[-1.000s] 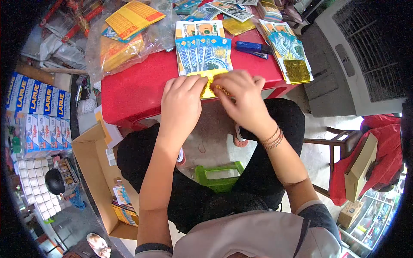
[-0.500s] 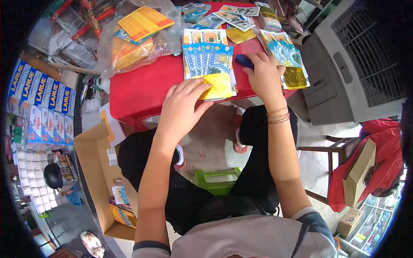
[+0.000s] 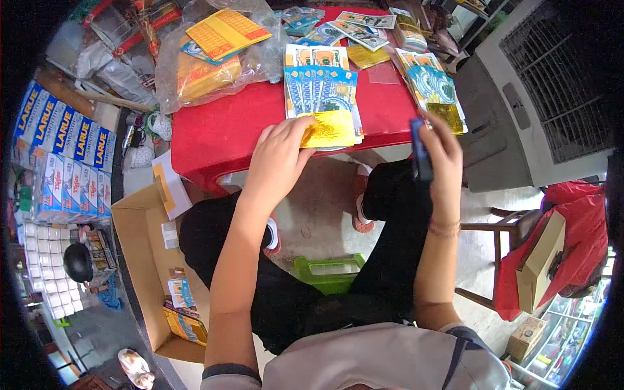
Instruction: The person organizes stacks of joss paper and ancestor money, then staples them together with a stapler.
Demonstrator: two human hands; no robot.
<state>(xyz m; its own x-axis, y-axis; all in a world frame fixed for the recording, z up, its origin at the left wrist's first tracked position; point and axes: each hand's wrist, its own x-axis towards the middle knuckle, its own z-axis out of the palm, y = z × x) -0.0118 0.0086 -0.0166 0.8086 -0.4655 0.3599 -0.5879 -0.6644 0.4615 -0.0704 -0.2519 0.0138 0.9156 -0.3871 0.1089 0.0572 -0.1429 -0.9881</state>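
Note:
My left hand (image 3: 283,153) grips the near left edge of a shiny gold sheet (image 3: 335,129), which lies over a fan of blue printed notes (image 3: 320,88) and orange-white notes (image 3: 317,57) at the red table's front edge. Off the table's front right, my right hand (image 3: 443,146) holds a dark blue object (image 3: 421,149), blurred by motion; it looks like a stapler. A second bundle of blue notes (image 3: 432,84), with a gold sheet (image 3: 446,117) at its near end, lies on the table's right side.
The red table (image 3: 221,130) also bears a plastic bag (image 3: 166,84) with yellow-orange packets (image 3: 227,34) and loose notes (image 3: 361,34). A cardboard box (image 3: 140,260) stands at lower left, a green stool (image 3: 328,273) between the legs, a grey cooler (image 3: 484,110) at right.
My right hand has lifted the dark blue object off the table and moved it right and toward me. My left hand still holds the gold sheet; the view has shifted slightly.

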